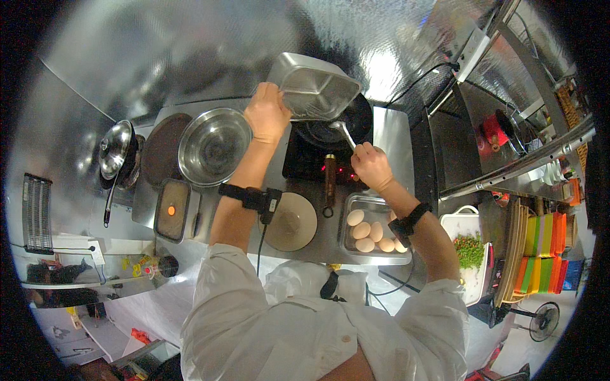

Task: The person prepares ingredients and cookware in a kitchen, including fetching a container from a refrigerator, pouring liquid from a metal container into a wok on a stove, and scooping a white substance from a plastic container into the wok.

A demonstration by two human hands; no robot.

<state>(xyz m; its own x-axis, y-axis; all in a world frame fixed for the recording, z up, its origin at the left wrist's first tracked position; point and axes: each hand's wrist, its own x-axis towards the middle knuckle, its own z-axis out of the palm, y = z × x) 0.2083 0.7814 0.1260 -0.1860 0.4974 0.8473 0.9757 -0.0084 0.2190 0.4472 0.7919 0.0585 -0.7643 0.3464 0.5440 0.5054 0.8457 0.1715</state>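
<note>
My left hand grips the near left rim of a rectangular metal pan, which is held tilted over a dark frying pan. In my right hand is a metal utensil, perhaps a spoon; its far end lies over the frying pan, just below the rectangular pan. The frying pan rests on a black induction cooktop with red lights, its brown handle pointing towards me. The tilted pan hides part of the frying pan, and I cannot tell what is in it.
Several eggs lie in a metal tray at the near right. A pale round bowl or plate is near my left forearm. Left stand a steel bowl and a rectangular container. Chopped greens lie on a white board.
</note>
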